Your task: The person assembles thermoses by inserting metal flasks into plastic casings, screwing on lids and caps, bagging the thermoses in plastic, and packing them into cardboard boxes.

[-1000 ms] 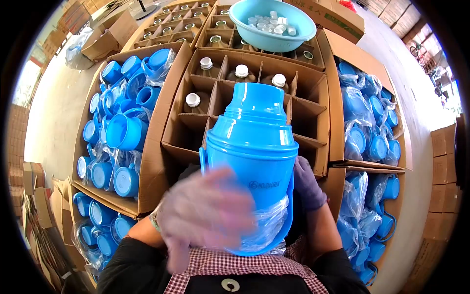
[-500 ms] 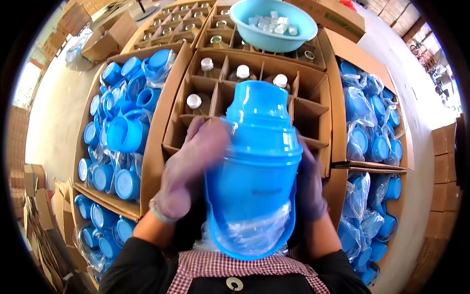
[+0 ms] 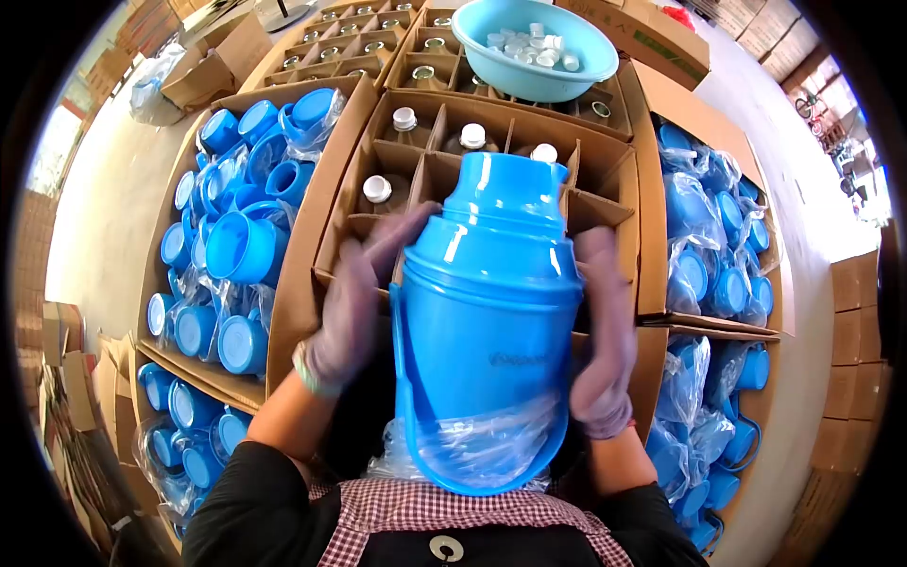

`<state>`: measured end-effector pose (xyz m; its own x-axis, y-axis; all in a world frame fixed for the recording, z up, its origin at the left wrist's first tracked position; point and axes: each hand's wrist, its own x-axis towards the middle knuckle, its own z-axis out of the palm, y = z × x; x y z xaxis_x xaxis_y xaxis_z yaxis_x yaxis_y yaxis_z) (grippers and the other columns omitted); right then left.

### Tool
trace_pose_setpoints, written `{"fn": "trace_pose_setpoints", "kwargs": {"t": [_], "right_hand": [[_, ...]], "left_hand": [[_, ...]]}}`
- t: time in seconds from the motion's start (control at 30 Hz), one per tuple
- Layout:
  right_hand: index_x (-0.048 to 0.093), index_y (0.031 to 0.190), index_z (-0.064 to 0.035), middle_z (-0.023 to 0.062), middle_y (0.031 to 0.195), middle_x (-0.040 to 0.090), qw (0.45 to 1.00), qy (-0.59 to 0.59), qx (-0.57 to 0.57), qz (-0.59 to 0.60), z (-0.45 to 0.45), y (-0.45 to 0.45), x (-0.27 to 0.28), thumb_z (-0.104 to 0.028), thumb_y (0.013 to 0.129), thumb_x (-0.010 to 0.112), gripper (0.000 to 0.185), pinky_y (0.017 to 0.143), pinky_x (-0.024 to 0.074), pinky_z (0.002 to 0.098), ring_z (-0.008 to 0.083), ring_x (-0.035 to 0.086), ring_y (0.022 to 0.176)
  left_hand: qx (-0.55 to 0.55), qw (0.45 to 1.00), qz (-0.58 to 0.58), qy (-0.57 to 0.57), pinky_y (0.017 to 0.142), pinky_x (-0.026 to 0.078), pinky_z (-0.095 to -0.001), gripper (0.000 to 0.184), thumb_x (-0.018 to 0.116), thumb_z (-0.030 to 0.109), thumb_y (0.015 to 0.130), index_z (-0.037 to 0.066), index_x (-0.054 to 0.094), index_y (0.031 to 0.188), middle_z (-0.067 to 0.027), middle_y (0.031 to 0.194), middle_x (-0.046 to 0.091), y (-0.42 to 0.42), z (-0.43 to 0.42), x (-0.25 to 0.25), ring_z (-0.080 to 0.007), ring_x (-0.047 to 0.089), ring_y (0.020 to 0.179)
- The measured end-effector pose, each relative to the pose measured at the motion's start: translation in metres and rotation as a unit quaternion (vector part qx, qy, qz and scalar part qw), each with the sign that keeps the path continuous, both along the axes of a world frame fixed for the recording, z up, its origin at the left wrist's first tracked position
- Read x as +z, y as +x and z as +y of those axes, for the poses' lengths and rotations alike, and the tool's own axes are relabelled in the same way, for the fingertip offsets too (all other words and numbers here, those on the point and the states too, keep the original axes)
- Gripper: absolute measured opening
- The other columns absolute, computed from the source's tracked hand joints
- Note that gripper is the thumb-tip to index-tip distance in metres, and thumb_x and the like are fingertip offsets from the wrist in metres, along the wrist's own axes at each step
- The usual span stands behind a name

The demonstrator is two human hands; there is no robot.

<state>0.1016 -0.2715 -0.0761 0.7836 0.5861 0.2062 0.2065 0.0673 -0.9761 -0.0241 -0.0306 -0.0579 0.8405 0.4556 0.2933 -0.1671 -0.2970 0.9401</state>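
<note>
A blue plastic thermos jug (image 3: 487, 326) stands in front of my body, its stepped neck and spout toward the boxes. Its blue carry handle (image 3: 402, 378) hangs down the left side and loops round the front. Crumpled clear plastic wrap (image 3: 491, 439) covers the lower part of the jug. My left hand (image 3: 357, 307), in a thin purplish glove, is open at the jug's left, fingers stretched toward its shoulder; whether the fingertips touch it I cannot tell. My right hand (image 3: 605, 331), gloved too, is open along the right side, slightly blurred, with fingers extended.
Ahead, a divided carton (image 3: 609, 175) holds bottles with white caps (image 3: 377, 189). A light-blue basin (image 3: 534, 71) of small clear caps sits on another carton beyond. Cartons of blue jug parts (image 3: 236, 248) stand left, and more bagged blue parts (image 3: 694, 274) are at right.
Both hands have moved outward from the jug's sides, fingers straightening. The jug has turned slightly, with its handle standing away more on the left. The plastic wrap still covers its lower part.
</note>
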Motion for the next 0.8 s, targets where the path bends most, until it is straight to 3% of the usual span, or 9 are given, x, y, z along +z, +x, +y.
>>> {"fn": "trace_pose_setpoints", "kwargs": {"t": [0.07, 0.1, 0.17, 0.2, 0.27, 0.33, 0.43, 0.7, 0.8], "right_hand": [[0.042, 0.151, 0.008, 0.0243, 0.158, 0.042, 0.999, 0.024, 0.014, 0.043, 0.005, -0.005, 0.007, -0.049, 0.111, 0.035, 0.07, 0.121, 0.0317, 0.041, 0.0323, 0.043, 0.146], [0.044, 0.152, 0.0043, 0.0224, 0.157, 0.044, 0.978, -0.171, 0.094, -0.072, -0.02, 0.02, -0.058, -0.049, 0.112, 0.032, 0.068, 0.118, 0.0352, 0.0384, 0.0301, 0.048, 0.141], [0.044, 0.153, -0.0005, 0.0198, 0.156, 0.045, 0.961, -0.247, 0.126, -0.016, -0.037, 0.042, -0.101, -0.051, 0.112, 0.031, 0.066, 0.115, 0.0384, 0.0363, 0.0271, 0.053, 0.136], [0.043, 0.154, -0.0016, 0.0192, 0.157, 0.044, 0.977, -0.124, 0.08, 0.151, -0.021, 0.034, -0.066, -0.053, 0.111, 0.034, 0.068, 0.116, 0.0382, 0.0367, 0.0262, 0.053, 0.136], [0.039, 0.156, -0.0026, 0.0187, 0.158, 0.041, 0.984, 0.082, 0.0, 0.159, -0.004, 0.001, -0.003, -0.06, 0.106, 0.044, 0.076, 0.119, 0.035, 0.0397, 0.0252, 0.046, 0.143], [0.028, 0.161, -0.0036, 0.0178, 0.162, 0.035, 0.989, 0.065, 0.022, 0.128, 0.006, -0.006, 0.014, -0.066, 0.092, 0.065, 0.1, 0.124, 0.0261, 0.0447, 0.0314, 0.035, 0.149], [0.023, 0.163, -0.0048, 0.0148, 0.164, 0.032, 0.984, 0.109, 0.04, 0.132, 0.014, -0.022, 0.036, -0.063, 0.074, 0.085, 0.123, 0.124, 0.025, 0.0465, 0.0308, 0.032, 0.15], [0.027, 0.161, -0.0026, 0.0159, 0.162, 0.034, 0.991, 0.124, 0.042, 0.012, -0.023, -0.076, 0.008, -0.062, 0.064, 0.089, 0.13, 0.123, 0.0241, 0.0447, 0.03, 0.034, 0.149], [0.03, 0.16, -0.0029, 0.021, 0.162, 0.032, 0.993, 0.102, 0.019, -0.061, -0.045, -0.107, 0.002, -0.07, 0.073, 0.081, 0.122, 0.124, 0.0225, 0.0503, 0.0356, 0.032, 0.151]], "left_hand": [[-0.07, 0.983, -0.023, 0.168, 0.122, 0.031, -0.0456, 0.082, 0.038, 0.062, 0.105, -0.006, 0.044, 0.15, -0.0265, 0.142, 0.058, -0.014, -0.006, 0.027, -0.0391, 0.054, 0.136], [-0.089, 0.976, -0.034, 0.194, 0.122, 0.032, -0.0456, 0.081, 0.039, 0.061, 0.105, -0.007, 0.045, 0.149, -0.0268, 0.141, 0.059, -0.018, -0.009, 0.033, -0.039, 0.056, 0.134], [-0.06, 0.995, -0.064, 0.037, 0.122, 0.032, -0.0453, 0.074, 0.039, 0.055, 0.106, -0.008, 0.048, 0.145, -0.0265, 0.14, 0.059, -0.016, -0.009, 0.022, -0.0375, 0.057, 0.133], [-0.043, 0.995, -0.084, -0.037, 0.121, 0.033, -0.0451, 0.071, 0.039, 0.051, 0.107, -0.009, 0.049, 0.143, -0.0263, 0.14, 0.059, -0.011, -0.006, 0.014, -0.0368, 0.057, 0.132], [-0.073, 0.98, -0.047, -0.179, 0.121, 0.032, -0.0425, 0.074, 0.043, 0.054, 0.106, -0.007, 0.044, 0.147, -0.0232, 0.145, 0.054, 0.006, -0.004, -0.007, -0.031, 0.05, 0.139], [-0.164, 0.922, 0.035, -0.349, 0.121, 0.032, -0.0399, 0.082, 0.05, 0.058, 0.102, -0.005, 0.037, 0.152, -0.0207, 0.149, 0.05, 0.015, -0.008, -0.004, -0.0272, 0.045, 0.142], [-0.135, 0.917, -0.013, -0.375, 0.122, 0.031, -0.0414, 0.102, 0.064, 0.067, 0.09, -0.003, 0.033, 0.157, -0.0195, 0.153, 0.045, 0.006, -0.026, 0.013, -0.0283, 0.043, 0.144], [-0.162, 0.928, -0.068, -0.328, 0.122, 0.032, -0.0451, 0.139, 0.09, 0.071, 0.06, 0.001, 0.024, 0.161, -0.0172, 0.158, 0.04, -0.049, -0.06, 0.01, -0.0303, 0.041, 0.145], [-0.17, 0.925, -0.039, -0.338, 0.123, 0.03, -0.0456, 0.145, 0.09, 0.075, 0.055, 0.0, 0.024, 0.161, -0.0164, 0.16, 0.038, -0.073, -0.072, -0.003, -0.0302, 0.039, 0.147]]}}
